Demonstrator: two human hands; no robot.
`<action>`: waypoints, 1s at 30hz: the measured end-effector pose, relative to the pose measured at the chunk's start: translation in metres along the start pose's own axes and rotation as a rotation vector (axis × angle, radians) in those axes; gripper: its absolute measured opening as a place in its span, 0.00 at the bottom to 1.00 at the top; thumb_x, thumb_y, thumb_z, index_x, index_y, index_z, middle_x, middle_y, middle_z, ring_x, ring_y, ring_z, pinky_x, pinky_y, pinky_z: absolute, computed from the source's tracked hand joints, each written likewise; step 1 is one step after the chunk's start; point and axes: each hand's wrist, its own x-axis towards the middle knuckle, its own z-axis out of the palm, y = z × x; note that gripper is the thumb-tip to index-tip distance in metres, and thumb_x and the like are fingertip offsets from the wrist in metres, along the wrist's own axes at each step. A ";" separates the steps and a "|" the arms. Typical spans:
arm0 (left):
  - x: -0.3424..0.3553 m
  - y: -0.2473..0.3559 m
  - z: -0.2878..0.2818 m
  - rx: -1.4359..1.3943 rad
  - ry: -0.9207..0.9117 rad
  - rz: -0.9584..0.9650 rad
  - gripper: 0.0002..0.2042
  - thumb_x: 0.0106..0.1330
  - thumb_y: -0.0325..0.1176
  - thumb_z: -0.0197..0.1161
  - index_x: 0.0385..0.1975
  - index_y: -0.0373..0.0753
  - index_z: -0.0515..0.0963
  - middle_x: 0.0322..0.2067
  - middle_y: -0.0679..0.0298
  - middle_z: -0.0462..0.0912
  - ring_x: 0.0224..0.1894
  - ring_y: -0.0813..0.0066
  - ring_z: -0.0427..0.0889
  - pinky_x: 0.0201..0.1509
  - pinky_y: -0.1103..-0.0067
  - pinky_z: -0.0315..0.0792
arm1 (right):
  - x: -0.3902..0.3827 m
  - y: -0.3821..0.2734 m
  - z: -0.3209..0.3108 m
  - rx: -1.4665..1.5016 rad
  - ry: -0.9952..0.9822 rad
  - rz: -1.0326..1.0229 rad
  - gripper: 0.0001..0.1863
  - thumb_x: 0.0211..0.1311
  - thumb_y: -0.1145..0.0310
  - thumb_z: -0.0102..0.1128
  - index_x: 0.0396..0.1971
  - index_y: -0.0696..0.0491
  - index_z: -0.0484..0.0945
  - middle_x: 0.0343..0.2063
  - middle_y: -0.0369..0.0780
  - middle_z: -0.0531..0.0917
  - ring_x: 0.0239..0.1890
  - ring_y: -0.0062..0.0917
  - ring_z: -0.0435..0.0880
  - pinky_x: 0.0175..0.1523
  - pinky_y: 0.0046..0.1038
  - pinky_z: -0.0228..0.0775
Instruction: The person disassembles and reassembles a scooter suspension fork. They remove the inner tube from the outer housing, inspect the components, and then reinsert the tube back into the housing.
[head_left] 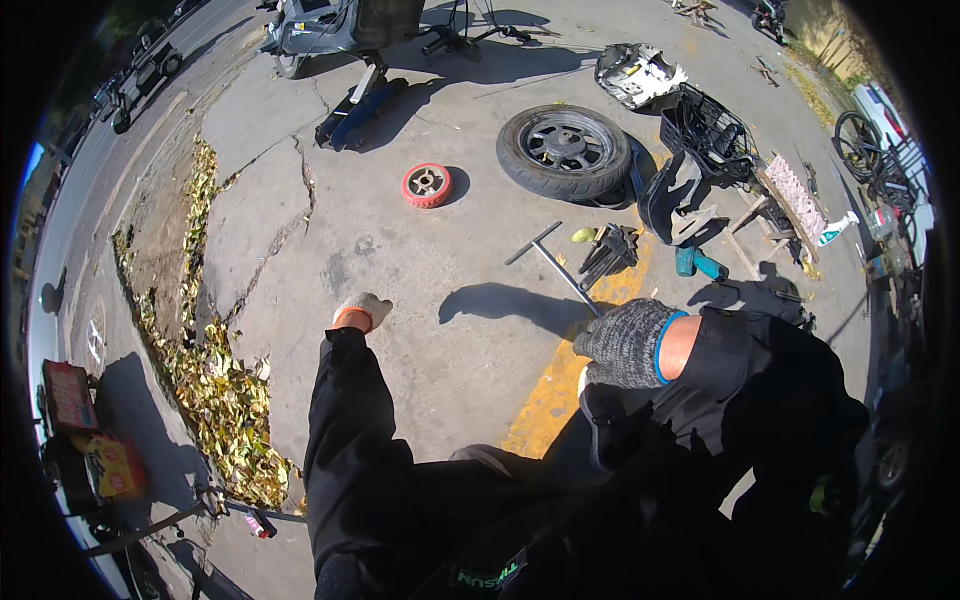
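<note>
My left hand [366, 309], in a pale glove with an orange cuff, is held out over bare concrete. Its fingers droop loosely and nothing shows in them. My right hand [628, 346], in a grey knit glove with a blue cuff, is above my right leg. The fingers curl down and are mostly hidden, so a grip cannot be made out. Closest to it is a T-handle wrench [565, 268], whose lower end meets the glove's outline. Beyond lie black metal parts [611, 254], a teal cordless drill [700, 264] and a small yellow-green object [584, 235].
A tyred wheel [563, 150] and a smaller red-rimmed wheel [427, 185] lie ahead. A black basket [708, 128], white shell part [638, 76], small stool [793, 205] and spray bottle [838, 229] are on the right. A partly stripped scooter [345, 30] stands ahead; leaves [225, 410] fill a left gap.
</note>
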 end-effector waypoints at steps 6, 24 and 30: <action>-0.019 -0.021 -0.010 -0.098 0.019 0.012 0.25 0.66 0.54 0.55 0.28 0.34 0.80 0.22 0.61 0.82 0.24 0.66 0.80 0.30 0.67 0.72 | 0.021 -0.018 -0.009 -0.127 0.147 -0.144 0.21 0.65 0.59 0.54 0.54 0.54 0.76 0.51 0.47 0.81 0.53 0.40 0.81 0.57 0.43 0.71; -0.085 -0.072 -0.023 0.054 -0.052 -0.201 0.26 0.65 0.56 0.54 0.32 0.33 0.82 0.29 0.54 0.83 0.34 0.57 0.81 0.40 0.64 0.73 | 0.021 -0.032 -0.009 0.083 0.433 -0.583 0.19 0.67 0.59 0.52 0.52 0.54 0.78 0.46 0.46 0.84 0.50 0.40 0.83 0.53 0.40 0.74; -0.048 0.026 -0.068 -0.324 0.037 0.039 0.30 0.66 0.61 0.52 0.40 0.34 0.81 0.36 0.56 0.85 0.38 0.62 0.82 0.45 0.67 0.73 | 0.015 0.003 -0.051 2.080 -0.005 -1.024 0.46 0.66 0.30 0.39 0.70 0.54 0.57 0.67 0.49 0.65 0.68 0.41 0.65 0.69 0.46 0.60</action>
